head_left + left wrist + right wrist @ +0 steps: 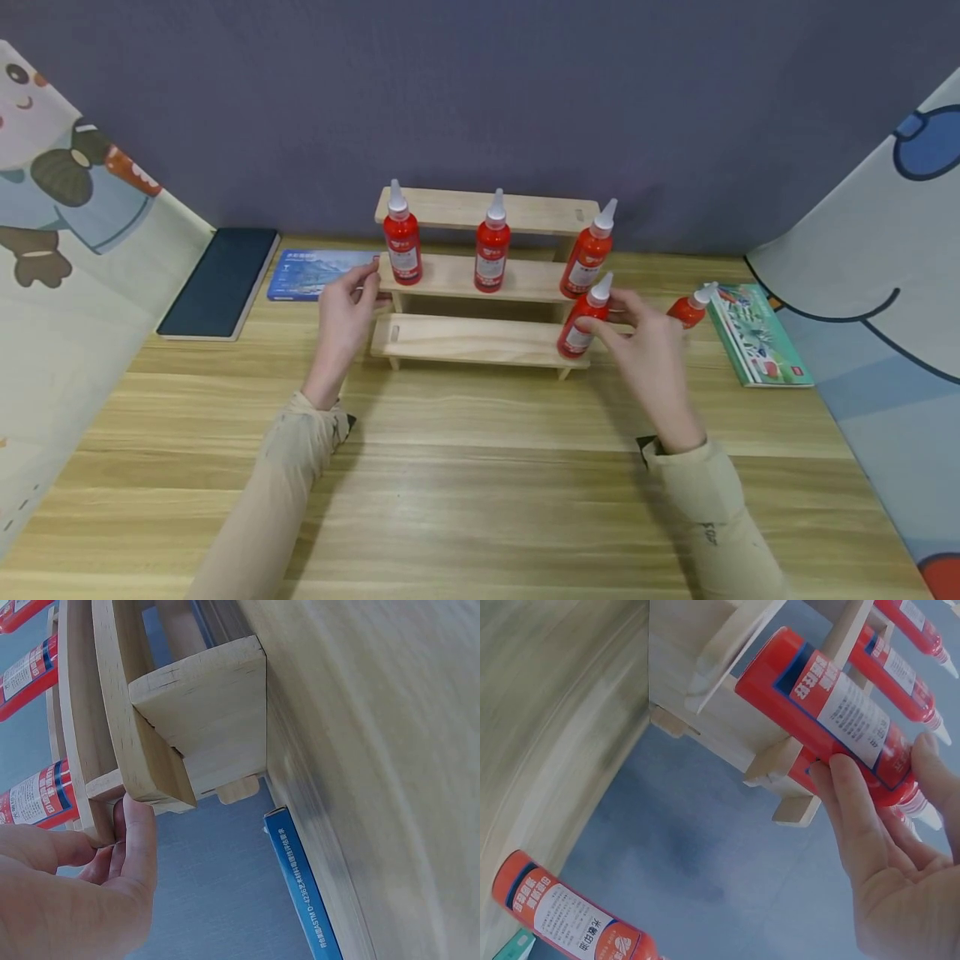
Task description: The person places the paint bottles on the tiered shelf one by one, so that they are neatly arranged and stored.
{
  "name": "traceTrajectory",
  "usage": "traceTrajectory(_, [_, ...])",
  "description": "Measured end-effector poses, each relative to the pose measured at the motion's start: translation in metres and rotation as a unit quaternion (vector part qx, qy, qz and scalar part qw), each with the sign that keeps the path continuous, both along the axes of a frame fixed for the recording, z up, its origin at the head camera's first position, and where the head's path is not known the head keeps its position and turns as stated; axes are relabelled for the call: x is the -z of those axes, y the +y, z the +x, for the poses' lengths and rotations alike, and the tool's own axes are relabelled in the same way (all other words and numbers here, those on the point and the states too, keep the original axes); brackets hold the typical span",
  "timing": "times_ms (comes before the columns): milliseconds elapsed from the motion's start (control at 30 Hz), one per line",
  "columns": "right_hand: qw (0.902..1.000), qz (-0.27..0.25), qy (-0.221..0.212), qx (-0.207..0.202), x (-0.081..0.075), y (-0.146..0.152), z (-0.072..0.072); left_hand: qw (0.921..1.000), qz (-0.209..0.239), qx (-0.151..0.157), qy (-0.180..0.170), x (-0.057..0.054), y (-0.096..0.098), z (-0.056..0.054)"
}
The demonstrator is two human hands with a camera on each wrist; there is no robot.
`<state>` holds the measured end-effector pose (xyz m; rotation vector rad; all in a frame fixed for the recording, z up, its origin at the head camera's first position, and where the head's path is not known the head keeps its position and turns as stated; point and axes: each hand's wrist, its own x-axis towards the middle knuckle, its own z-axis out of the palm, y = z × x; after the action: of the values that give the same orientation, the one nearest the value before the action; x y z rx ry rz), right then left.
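A three-tier wooden rack point(465, 337) stands against the back wall. My left hand point(349, 298) pinches the left end of its middle tier between thumb and fingers. With my right hand point(647, 346) I grip a red squeeze bottle point(579, 332) with a pointed white cap, at the right end of the lowest tier. Whether its base touches the board I cannot tell. Three matching bottles stand on the middle tier: one at the left point(404, 250), one in the centre point(491, 258), one at the right point(585, 262), just behind the held one.
Another red bottle point(687, 311) stands on the table right of the rack, partly hidden by my right hand. Beside it lies a green book point(761, 337). A blue box point(311, 273) and a dark notebook point(220, 283) lie at the left. Printed panels flank the table.
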<state>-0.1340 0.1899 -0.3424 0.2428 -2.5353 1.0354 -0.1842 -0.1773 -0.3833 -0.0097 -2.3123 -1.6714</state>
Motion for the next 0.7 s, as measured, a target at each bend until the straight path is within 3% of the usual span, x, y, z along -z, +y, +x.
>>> traceTrajectory(700, [0.9999, -0.005, -0.005, -0.01, 0.0028, -0.0034, 0.0024, 1.0, 0.001, 0.003, 0.007, 0.0015, -0.0001, -0.0016])
